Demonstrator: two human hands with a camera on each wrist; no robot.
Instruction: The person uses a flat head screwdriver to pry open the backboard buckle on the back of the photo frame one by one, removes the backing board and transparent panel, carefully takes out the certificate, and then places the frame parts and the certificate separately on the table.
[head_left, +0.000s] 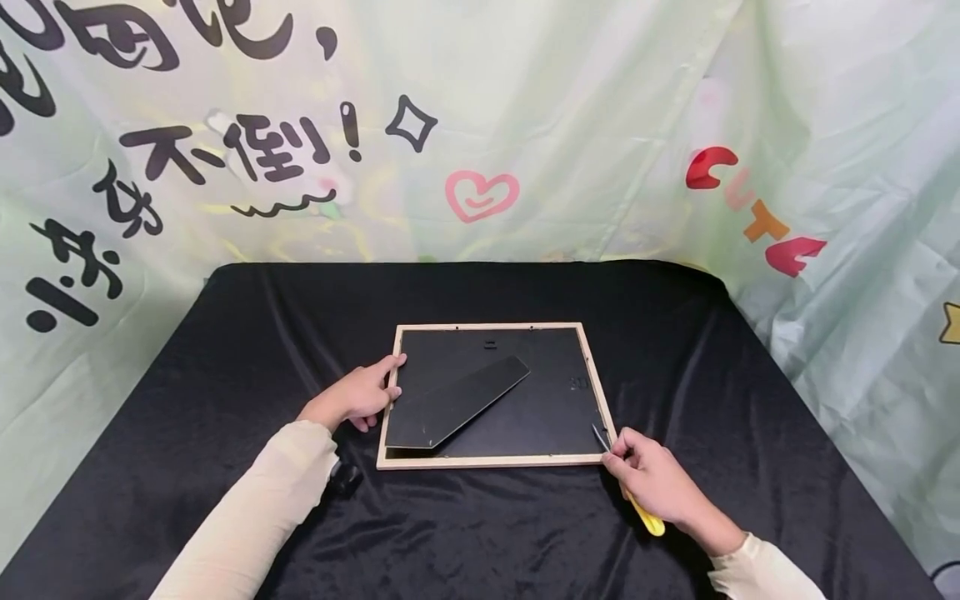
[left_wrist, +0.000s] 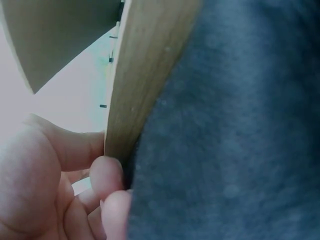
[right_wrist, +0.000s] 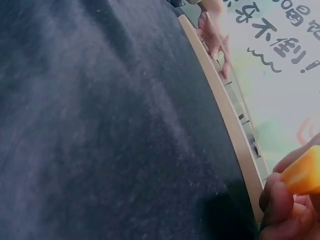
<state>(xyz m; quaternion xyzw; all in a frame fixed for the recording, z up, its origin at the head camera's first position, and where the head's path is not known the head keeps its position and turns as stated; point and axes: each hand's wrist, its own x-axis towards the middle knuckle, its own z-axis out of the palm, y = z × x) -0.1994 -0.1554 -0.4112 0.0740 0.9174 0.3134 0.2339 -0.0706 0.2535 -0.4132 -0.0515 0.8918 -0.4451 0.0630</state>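
Note:
A picture frame (head_left: 495, 461) with a light wooden border lies face down, its black backing board (head_left: 540, 421) upward. A black easel leg (head_left: 465, 400) slants across the board. At the left border my left hand (head_left: 363, 392) grips the wood; the left wrist view shows the thumb on top and fingertips against the outer side. My right hand (head_left: 656, 477) pinches a slim tool with a yellow handle (head_left: 647, 518) at the lower right corner. Its narrow metal tip (head_left: 597, 435) points over the board near the right border; what kind of tool it is cannot be told.
Black cloth (head_left: 480, 542) covers the table, with soft folds. Small dark tabs (right_wrist: 241, 117) stand along the border's inner edge. A printed pale-green curtain (head_left: 585, 150) hangs behind and at the sides. Beside the left cuff is a small black object (head_left: 345, 481).

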